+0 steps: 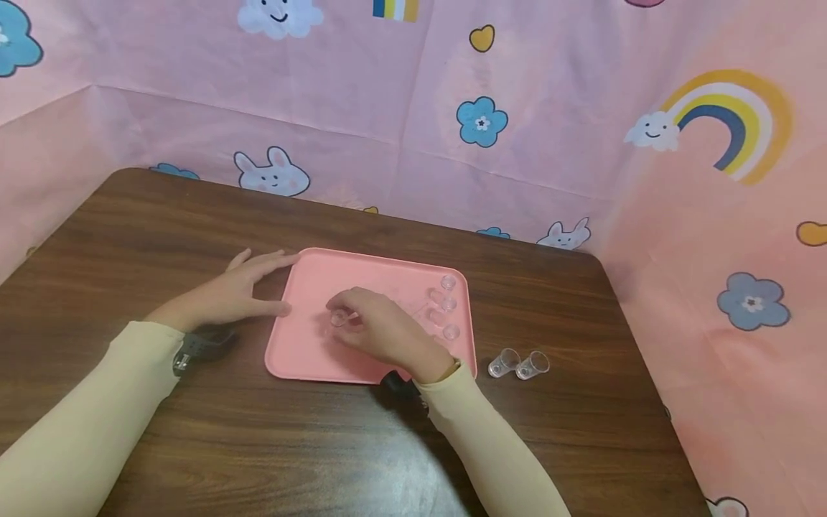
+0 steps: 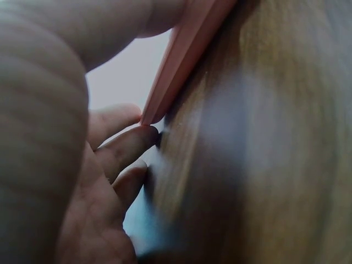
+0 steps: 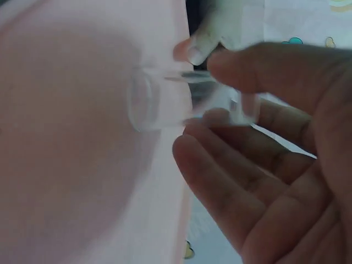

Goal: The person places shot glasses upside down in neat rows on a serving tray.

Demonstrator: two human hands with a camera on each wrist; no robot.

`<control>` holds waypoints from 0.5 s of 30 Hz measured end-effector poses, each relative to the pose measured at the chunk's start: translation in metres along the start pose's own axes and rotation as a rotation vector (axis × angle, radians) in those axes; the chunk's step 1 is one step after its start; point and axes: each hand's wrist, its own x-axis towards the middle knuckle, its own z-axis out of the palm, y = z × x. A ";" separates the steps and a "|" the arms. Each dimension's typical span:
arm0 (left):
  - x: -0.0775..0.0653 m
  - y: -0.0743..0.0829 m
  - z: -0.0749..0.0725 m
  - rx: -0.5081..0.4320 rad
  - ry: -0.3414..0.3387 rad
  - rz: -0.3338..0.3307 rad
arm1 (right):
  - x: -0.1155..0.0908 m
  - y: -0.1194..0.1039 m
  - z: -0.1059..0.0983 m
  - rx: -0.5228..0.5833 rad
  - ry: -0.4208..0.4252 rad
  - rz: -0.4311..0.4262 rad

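Observation:
My right hand (image 1: 381, 327) pinches a small clear cup (image 3: 159, 102) between thumb and fingers, above the middle of a pink tray (image 1: 362, 262). In the right wrist view one end of the cup faces the tray surface. My left hand (image 1: 242, 291) lies at the tray's left edge with its fingers extended, touching the rim; the left wrist view shows those fingers (image 2: 124, 151) by the tray's side wall. Several more clear cups (image 1: 451, 332) stand along the tray's right side, partly hard to make out against the pink.
Two clear cups (image 1: 504, 362) stand side by side on the brown wooden table (image 1: 310, 445), just right of the tray. A pink patterned cloth (image 1: 362, 129) hangs behind the table and along its sides.

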 end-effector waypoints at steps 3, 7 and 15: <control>0.002 -0.004 0.002 0.013 -0.007 0.005 | -0.009 0.005 -0.012 0.050 0.005 -0.007; 0.002 -0.003 0.004 0.014 -0.020 -0.002 | -0.034 0.020 -0.041 0.117 0.061 -0.017; 0.000 -0.002 0.001 0.010 -0.002 -0.006 | -0.106 0.073 -0.101 0.213 0.127 0.154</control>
